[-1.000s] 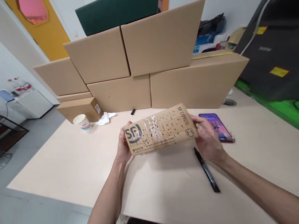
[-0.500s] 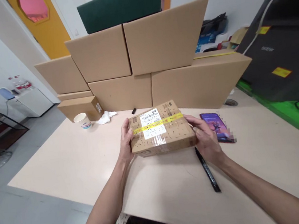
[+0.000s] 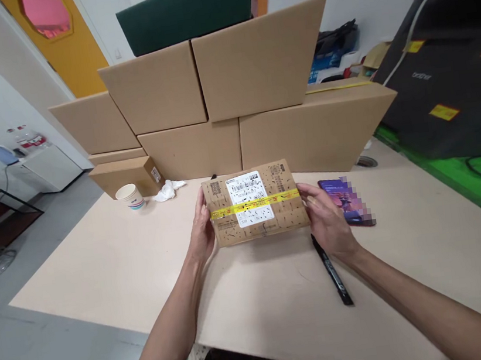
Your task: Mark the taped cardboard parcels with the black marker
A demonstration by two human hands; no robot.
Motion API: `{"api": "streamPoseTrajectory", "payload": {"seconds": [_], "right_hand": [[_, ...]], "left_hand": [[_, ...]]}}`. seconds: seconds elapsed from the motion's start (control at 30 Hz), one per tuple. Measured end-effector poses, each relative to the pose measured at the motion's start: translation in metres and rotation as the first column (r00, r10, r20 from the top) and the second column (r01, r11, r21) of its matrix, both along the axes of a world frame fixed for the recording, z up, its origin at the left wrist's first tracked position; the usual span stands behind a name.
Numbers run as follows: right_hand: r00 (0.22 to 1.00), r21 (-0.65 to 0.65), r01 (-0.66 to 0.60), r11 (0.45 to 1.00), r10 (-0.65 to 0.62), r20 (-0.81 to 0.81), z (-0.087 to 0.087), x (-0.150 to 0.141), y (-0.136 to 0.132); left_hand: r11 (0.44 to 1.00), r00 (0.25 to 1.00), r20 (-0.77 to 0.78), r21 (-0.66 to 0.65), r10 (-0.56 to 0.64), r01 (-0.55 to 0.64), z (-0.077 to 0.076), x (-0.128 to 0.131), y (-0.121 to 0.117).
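Parcel [image 3: 255,203], just one, two hands [image 3: 203,232] [image 3: 329,221] gripping its ends, one marker [image 3: 332,271], one phone [image 3: 344,202]

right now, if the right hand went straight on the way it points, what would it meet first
The parcel, whose right end the right hand holds; beyond it, probably a lower cardboard box, though depth is unclear.

Brown cardboard box [image 3: 256,203], yellow-taped, white-labelled, held tilted

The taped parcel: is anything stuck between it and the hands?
Nothing visible: the left hand and right hand hold the parcel directly, at opposite ends. The black marker lies on the table, not in between.
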State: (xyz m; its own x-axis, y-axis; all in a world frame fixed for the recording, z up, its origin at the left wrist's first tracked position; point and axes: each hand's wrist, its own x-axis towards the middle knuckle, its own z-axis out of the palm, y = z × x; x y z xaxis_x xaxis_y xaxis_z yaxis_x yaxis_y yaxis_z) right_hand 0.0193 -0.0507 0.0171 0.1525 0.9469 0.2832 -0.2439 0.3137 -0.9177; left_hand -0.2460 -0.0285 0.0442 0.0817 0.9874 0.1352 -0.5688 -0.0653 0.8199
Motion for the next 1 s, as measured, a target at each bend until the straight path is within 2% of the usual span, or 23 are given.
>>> {"api": "streamPoseTrajectory", "payload": {"seconds": [0.13,0.2,0.3,0.47,0.6,0.67,0.77,0.83,0.9,1.0], "right_hand": [[0.999,-0.021,-0.002,1.0,0.001,-0.045,0.0,0.002,0.005],[0.995,-0.066,0.006,0.998,-0.013,-0.098,-0.002,0.004,0.009],[0.991,-0.144,-0.001,0.99,-0.018,-0.135,-0.007,0.004,0.015],[0.993,-0.228,-0.083,0.97,0.062,-0.096,-0.016,-0.002,0.014],[1.0,-0.223,0.001,0.975,-0.006,-0.02,-0.024,-0.003,0.014],[0.997,-0.211,0.072,0.975,-0.066,0.033,-0.026,-0.002,0.015],[0.987,-0.192,0.114,0.975,-0.091,0.129,-0.027,-0.002,0.015],[0.988,-0.202,0.089,0.975,-0.061,0.142,-0.024,-0.006,0.015],[0.997,-0.24,0.018,0.971,0.0,0.074,-0.02,-0.013,0.014],[0.986,-0.334,-0.166,0.928,0.146,-0.083,-0.014,-0.026,0.011]], "left_hand": [[0.997,0.997,0.031,-0.022,0.076,-0.075,-0.001,-0.008,0.005],[0.996,0.996,0.047,-0.054,0.074,-0.072,-0.003,-0.012,0.007],[0.995,0.998,0.064,-0.093,-0.012,0.018,-0.006,-0.014,0.005],[0.961,0.966,0.054,-0.107,-0.252,0.257,-0.013,-0.006,-0.006],[0.915,0.922,0.046,-0.111,-0.385,0.388,-0.019,0.005,-0.013],[0.902,0.91,0.055,-0.122,-0.411,0.415,-0.02,0.01,-0.014],[0.913,0.927,0.091,-0.158,-0.365,0.375,-0.018,0.012,-0.014],[0.913,0.93,0.145,-0.188,-0.339,0.362,-0.013,0.009,-0.014],[0.914,0.921,0.216,-0.178,-0.324,0.364,-0.007,0.007,-0.014],[0.95,0.926,0.246,-0.054,-0.287,0.309,-0.002,0.009,-0.016]]}}
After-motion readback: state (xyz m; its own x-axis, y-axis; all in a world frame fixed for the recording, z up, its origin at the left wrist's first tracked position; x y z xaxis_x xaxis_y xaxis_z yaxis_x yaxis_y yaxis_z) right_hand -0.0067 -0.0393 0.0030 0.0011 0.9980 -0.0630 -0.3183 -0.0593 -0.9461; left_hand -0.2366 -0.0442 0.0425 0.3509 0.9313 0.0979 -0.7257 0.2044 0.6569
